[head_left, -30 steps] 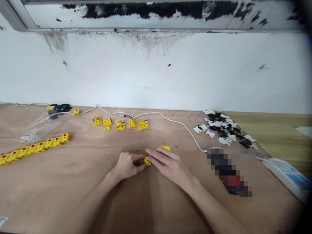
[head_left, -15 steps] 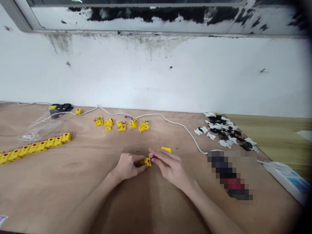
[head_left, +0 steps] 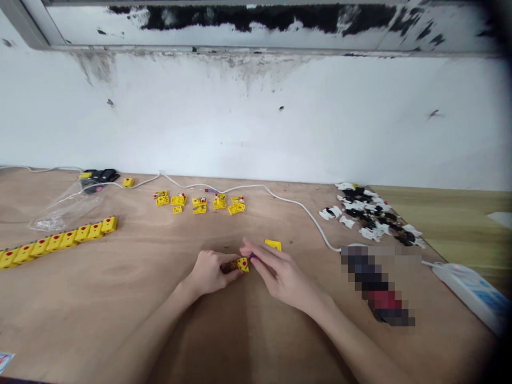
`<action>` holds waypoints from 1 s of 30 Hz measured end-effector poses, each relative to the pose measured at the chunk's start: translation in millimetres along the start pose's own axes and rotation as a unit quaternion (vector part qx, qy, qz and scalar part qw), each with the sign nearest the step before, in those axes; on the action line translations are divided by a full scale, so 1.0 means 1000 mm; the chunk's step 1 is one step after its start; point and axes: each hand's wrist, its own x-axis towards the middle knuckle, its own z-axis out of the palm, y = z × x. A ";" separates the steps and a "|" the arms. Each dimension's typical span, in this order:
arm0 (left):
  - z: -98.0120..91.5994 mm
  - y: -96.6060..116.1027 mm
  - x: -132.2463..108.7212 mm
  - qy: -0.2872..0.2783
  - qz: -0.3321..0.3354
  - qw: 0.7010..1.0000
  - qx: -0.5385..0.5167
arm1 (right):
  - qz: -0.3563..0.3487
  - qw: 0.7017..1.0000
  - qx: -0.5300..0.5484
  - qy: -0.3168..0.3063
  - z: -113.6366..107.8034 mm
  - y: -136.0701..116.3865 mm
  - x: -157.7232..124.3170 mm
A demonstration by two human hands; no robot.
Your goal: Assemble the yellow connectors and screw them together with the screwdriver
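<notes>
Between the thumb and fingers of my left hand (head_left: 210, 273) is a small yellow case (head_left: 243, 264) with a red button on it. My right hand (head_left: 282, 269) is closed on a screwdriver (head_left: 252, 256), of which only a bit of purple handle shows; its tip is hidden or too small to see. The two hands almost meet over the table, the screwdriver right beside the case. Just behind my right hand lies a loose yellow cover (head_left: 273, 245).
Several opened yellow cases (head_left: 199, 206) lie across the back, near another screwdriver (head_left: 211, 190) and a white cable (head_left: 296, 202). At left are a row of closed yellow cases (head_left: 68, 239) and a clear bag (head_left: 60, 210). Black and white parts (head_left: 372, 213) and a power strip (head_left: 472, 293) lie right.
My right hand has shifted very slightly, its fingers turning a little around the screwdriver. My left hand and the yellow case stay in place.
</notes>
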 end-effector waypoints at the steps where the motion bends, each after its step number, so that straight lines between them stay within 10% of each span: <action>1: 0.000 0.000 0.000 0.000 0.000 1.000 -0.001 | -0.008 1.000 0.003 0.002 0.000 0.000 0.001; 6: -0.001 0.002 0.001 0.001 -0.010 1.000 -0.003 | 0.023 0.995 -0.079 0.064 -0.002 0.000 0.006; 12: -0.001 0.001 0.001 0.007 -0.006 1.000 -0.018 | 0.030 0.999 0.022 -0.026 -0.007 0.000 0.005; 18: 0.000 -0.001 0.001 0.009 -0.003 1.000 -0.002 | 0.077 0.987 -0.034 0.135 0.009 0.004 0.003; 23: 0.000 0.000 0.001 0.010 -0.002 1.000 0.005 | 0.121 0.980 0.123 0.100 0.020 0.009 -0.003; 30: 0.003 -0.002 0.000 0.011 -0.003 1.000 0.004 | 0.192 0.941 0.164 0.225 0.015 0.026 0.003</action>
